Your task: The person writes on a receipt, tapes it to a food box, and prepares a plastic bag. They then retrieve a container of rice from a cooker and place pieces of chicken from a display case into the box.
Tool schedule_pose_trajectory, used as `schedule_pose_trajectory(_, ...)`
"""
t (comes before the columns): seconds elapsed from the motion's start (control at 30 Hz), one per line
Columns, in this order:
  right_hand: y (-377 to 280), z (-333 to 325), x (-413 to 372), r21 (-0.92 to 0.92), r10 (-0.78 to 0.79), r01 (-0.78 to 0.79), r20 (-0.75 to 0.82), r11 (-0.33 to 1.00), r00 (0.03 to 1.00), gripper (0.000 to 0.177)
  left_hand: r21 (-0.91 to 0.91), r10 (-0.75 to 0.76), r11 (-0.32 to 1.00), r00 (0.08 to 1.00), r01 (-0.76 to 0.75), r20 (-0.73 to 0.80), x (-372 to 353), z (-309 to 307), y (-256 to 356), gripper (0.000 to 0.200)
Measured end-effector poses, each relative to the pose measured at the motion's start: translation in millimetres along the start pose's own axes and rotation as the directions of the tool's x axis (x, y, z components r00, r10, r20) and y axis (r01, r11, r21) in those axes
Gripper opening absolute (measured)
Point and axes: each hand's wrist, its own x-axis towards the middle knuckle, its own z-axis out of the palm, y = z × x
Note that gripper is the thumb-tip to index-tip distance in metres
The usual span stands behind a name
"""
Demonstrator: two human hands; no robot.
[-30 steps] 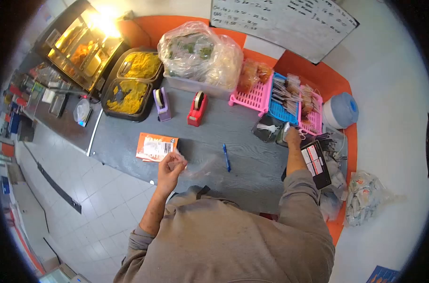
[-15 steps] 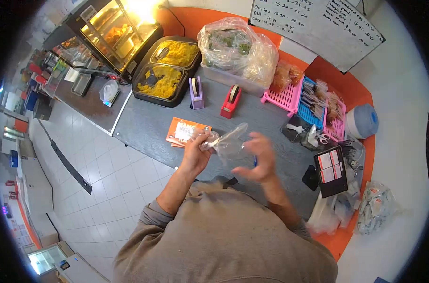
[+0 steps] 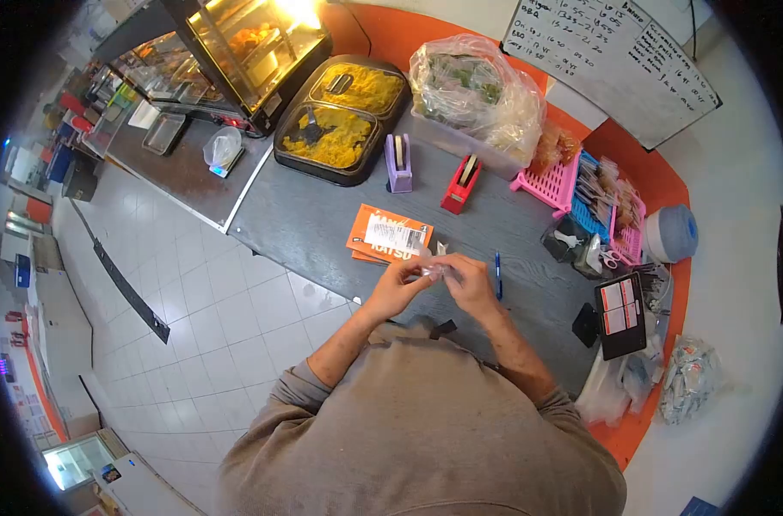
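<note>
The fingers of your left hand (image 3: pixel 396 292) and right hand (image 3: pixel 471 290) meet in front of your chest, each hand pinching a small, crumpled piece of clear plastic (image 3: pixel 434 270). The thumbs and forefingers are drawn in close on it from either side, while the curl of the other fingers is partly hidden. The plastic lies right between the two sets of fingertips, so neither hand is nearer to it; a short end pokes up beyond them, away from you. It is too bunched and see-through to tell its long axis for certain. Just past your left fingers, on the grey desk (image 3: pixel 538 292), lie orange printed packets (image 3: pixel 363 225), stacked slightly askew, with a white label (image 3: pixel 391 233) on the top one. Their long side runs across in front of you, the right end a little closer to your body, and your left hand is the nearer one. To the right of your right hand, just beside it, a blue pen (image 3: pixel 498 275) lies pointing away from you. Farther out, beyond the packets, stand a purple tape dispenser (image 3: pixel 399 165) and a red tape dispenser (image 3: pixel 460 184), the red one to the right, with the black food trays (image 3: pixel 281 153) to the left of both.
</note>
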Motion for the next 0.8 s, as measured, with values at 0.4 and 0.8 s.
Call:
schedule_pose_trajectory(0.4, 56, 10, 88, 0.082, 0.305, -0.305, -0.487, 0.949, 0.818, 0.017, 0.973, 0.104, 0.055, 0.971, -0.223, 0.217, 93, -118, 8, 0.032)
schedule_pose_trajectory(0.8, 61, 91, 123, -0.466, 0.39, -0.372, -0.062, 0.803, 0.919, 0.036, 0.893, 0.21, -0.073, 0.868, -0.445, 0.45, 77, -130, -12, 0.028)
